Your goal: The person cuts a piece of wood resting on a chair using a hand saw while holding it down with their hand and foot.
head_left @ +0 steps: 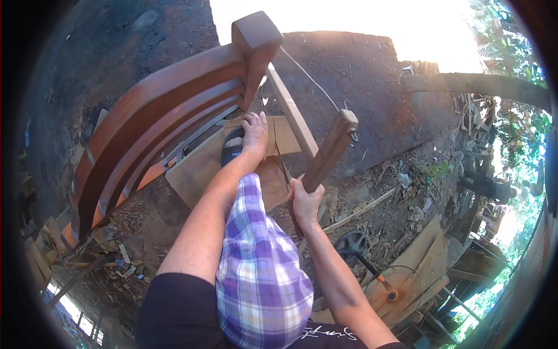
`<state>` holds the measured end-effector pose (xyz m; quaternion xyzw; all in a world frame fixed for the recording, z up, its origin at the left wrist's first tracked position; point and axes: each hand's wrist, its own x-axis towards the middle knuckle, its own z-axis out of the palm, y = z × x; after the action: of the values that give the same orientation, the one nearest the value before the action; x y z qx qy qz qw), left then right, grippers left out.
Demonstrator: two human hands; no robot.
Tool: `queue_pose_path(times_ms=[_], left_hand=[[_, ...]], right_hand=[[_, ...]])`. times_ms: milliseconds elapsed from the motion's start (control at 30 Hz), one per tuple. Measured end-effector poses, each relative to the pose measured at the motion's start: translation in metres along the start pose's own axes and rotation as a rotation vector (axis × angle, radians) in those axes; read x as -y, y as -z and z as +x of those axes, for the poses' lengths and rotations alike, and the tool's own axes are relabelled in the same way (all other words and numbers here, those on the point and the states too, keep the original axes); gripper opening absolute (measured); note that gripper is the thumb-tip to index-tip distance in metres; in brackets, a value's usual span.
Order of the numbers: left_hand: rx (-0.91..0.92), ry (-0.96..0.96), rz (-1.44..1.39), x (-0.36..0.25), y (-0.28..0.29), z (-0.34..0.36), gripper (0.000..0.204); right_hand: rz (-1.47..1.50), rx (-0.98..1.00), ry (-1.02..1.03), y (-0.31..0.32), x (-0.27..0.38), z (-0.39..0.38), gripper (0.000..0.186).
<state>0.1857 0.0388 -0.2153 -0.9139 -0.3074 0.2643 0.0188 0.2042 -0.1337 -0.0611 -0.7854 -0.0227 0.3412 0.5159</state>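
Note:
My right hand [307, 200] is wrapped round the lower part of the wooden end arm of a frame saw [331, 150]. The saw's pale stretcher bar runs away up and left. A cord spans its upper side, and the narrow blade passes just right of my left hand [254, 136]. That hand has its fingers curled down beside the tip of a reddish-brown wooden post [256, 43]; what lies under them is hidden. Curved slats [163, 87] join the post on the left. A board [197, 171] lies beneath, near a foot in a dark sandal [231, 150].
My bent knee in purple plaid cloth [261, 279] rises between my forearms. Wood scraps [125, 264] litter the ground at left. A black wheel [350, 243] and a round wire guard [398, 291] lie at lower right. A thick beam [476, 84] juts in from the right.

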Motion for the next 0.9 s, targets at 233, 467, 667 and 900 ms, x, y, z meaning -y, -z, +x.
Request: queue_pose_path(times_ms=[233, 467, 667, 900], left_hand=[[-0.016, 0.04, 0.111, -0.005, -0.001, 0.0, 0.056], [-0.112, 0.119, 0.066, -0.017, -0.021, 0.011, 0.051], [-0.062, 0.059, 0.028, -0.011, -0.011, 0.009, 0.058], [-0.085, 0.036, 0.088, -0.009, -0.013, 0.006, 0.057]], right_hand=[[-0.428, 0.178, 0.218, -0.016, 0.051, 0.012, 0.012], [0.059, 0.025, -0.162, 0.013, 0.107, -0.012, 0.014], [-0.233, 0.103, -0.066, -0.007, 0.07, 0.008, 0.013], [-0.146, 0.122, 0.239, -0.031, 0.006, 0.054, 0.014]])
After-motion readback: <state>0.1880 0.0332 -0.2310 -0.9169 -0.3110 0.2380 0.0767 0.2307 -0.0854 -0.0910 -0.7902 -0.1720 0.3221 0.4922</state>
